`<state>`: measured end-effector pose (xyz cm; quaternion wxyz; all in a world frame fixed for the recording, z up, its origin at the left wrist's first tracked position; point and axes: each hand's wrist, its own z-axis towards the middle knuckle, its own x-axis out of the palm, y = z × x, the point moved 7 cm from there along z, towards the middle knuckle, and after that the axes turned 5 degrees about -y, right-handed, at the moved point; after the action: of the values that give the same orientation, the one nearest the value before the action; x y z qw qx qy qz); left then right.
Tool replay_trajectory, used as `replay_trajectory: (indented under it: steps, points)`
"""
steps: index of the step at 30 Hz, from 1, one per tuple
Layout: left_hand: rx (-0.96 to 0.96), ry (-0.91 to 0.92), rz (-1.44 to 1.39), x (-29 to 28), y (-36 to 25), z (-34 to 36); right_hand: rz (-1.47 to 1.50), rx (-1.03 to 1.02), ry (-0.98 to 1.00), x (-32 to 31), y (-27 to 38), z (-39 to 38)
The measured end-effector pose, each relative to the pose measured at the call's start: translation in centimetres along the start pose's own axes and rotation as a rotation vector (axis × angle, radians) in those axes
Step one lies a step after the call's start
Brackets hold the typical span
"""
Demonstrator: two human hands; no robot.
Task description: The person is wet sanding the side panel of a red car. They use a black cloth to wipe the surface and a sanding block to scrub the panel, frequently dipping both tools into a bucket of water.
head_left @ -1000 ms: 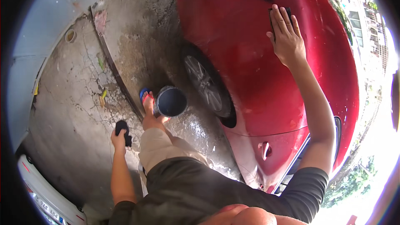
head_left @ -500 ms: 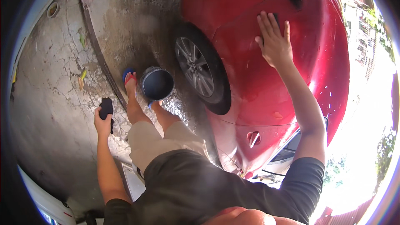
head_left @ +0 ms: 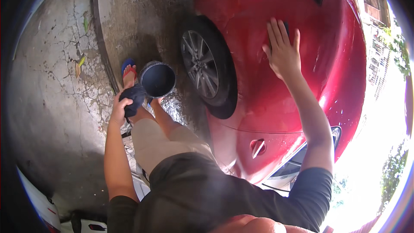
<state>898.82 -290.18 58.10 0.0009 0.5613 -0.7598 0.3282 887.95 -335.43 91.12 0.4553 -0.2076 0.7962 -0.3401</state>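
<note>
My right hand lies on the red car's side panel above the wheel, fingers stretched out. It presses a dark pad to the paint; only slivers show beside the fingers, so I cannot tell whether it is a sponge. At the lower left my left hand is closed on a bunched black cloth, held in the air in front of my leg. Just beyond the cloth, a dark bucket stands on the ground by my feet.
The car's wheel is right of the bucket. A door handle sits nearer to me on the car. Wet, cracked concrete spreads on the left, with fallen leaves. A white vehicle shows at the lower left edge.
My left hand has moved right with the black cloth, toward the bucket. My right hand has slid slightly toward me on the panel, the dark pad moving with it.
</note>
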Motion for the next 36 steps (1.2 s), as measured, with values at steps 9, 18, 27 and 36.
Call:
replay_trajectory:
  steps: [9, 18, 27, 36]
  points:
    - [-0.032, 0.197, -0.44, 16.8, -2.1, -0.2, -0.032, -0.07, 0.038, 0.5, 0.9, -0.8]
    - [0.866, 0.213, 0.052, 36.1, -12.2, -5.1, 0.216, -0.047, 0.045, 1.9, 1.3, -13.6]
    - [1.994, 0.15, 0.337, 55.7, -18.9, -10.7, 0.125, -0.027, -0.01, 4.3, -0.5, -27.8]
    - [1.208, -0.086, 0.346, 41.1, -10.6, 2.4, 0.028, 0.016, -0.233, -2.2, -6.1, -3.4]
